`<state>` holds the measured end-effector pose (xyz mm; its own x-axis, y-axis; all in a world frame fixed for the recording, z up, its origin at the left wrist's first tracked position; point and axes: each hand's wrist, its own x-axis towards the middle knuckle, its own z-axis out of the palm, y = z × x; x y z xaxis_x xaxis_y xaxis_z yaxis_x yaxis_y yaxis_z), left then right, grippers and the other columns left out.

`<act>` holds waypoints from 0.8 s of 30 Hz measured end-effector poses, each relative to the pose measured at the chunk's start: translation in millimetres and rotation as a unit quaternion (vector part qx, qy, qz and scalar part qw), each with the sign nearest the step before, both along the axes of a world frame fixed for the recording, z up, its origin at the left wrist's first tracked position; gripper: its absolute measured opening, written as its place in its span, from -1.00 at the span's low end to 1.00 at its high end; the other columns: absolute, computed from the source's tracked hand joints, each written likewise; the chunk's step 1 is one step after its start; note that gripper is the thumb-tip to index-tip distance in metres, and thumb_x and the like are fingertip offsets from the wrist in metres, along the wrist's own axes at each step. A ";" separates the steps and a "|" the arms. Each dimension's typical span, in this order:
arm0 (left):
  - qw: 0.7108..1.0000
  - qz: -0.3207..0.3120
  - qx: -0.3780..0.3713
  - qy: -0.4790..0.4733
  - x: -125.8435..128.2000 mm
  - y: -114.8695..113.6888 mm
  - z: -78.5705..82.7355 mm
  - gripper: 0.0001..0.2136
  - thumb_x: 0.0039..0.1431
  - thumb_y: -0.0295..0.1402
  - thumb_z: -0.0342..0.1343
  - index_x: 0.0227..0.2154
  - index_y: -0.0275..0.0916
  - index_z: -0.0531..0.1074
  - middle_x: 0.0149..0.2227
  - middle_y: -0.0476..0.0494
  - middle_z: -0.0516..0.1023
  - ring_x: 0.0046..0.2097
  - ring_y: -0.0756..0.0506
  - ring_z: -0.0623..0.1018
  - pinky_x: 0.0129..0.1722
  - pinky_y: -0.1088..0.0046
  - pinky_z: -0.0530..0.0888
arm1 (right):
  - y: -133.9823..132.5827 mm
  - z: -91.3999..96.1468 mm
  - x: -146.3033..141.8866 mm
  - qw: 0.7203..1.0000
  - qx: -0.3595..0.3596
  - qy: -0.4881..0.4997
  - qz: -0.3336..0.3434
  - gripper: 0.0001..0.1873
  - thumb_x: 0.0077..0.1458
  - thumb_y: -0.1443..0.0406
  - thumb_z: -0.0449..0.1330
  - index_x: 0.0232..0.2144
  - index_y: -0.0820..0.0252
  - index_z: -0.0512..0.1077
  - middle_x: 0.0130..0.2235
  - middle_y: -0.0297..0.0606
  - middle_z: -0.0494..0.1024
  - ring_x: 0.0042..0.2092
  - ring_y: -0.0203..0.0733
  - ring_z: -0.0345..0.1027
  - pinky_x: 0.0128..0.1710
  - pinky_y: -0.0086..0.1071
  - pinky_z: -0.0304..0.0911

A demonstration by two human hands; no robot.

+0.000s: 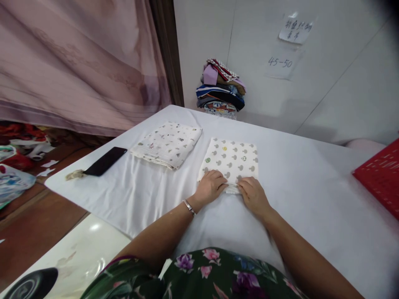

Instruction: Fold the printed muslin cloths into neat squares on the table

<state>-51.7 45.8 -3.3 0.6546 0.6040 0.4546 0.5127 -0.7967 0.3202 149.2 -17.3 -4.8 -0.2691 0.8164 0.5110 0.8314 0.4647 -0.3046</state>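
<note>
Two bare hands meet the near edge of a folded white cloth with a grey print [233, 157], which lies flat on the white-covered table [314, 187] straight in front of the person. The left hand [210, 185] grips the near left corner and the right hand [253, 194] the near right, with a short stretch of layered edge showing between them. On both, the fingers are curled narrow over the cloth, closed on its rim; how many layers each pinches I cannot tell. To square this edge well, both hands should probably take every layer together and draw evenly, since a harder pull on one side would likely skew the fold. The thin fabric looks apt to wrinkle, so light pressure and a smoothing stroke outward from the middle would suit it. The loose layers peeking out at the near edge deserve most care. A second folded cloth [168, 144] lies apart to the left, with a dark phone [107, 161] beyond it, leaving elbow room.
</note>
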 end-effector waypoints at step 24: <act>0.998 -0.027 0.035 0.043 -0.3 2.1 3.1 -0.83 0.24 -0.28 -0.02 -0.32 -0.25 0.41 -0.31 -0.10 0.41 -0.21 -0.09 0.35 -0.22 0.36 0.31 | -0.8 1.4 4.8 0.999 -0.032 -0.012 0.021 -0.85 0.19 0.30 0.03 -0.25 0.18 0.38 -0.24 -0.18 0.42 -0.21 -0.13 0.23 -0.21 -0.21 0.20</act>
<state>-52.0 47.9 -0.1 0.7240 0.5359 0.4343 0.4918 -0.8425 0.2198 154.0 -18.1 -3.4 -0.3160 0.8346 0.4513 0.8189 0.4801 -0.3146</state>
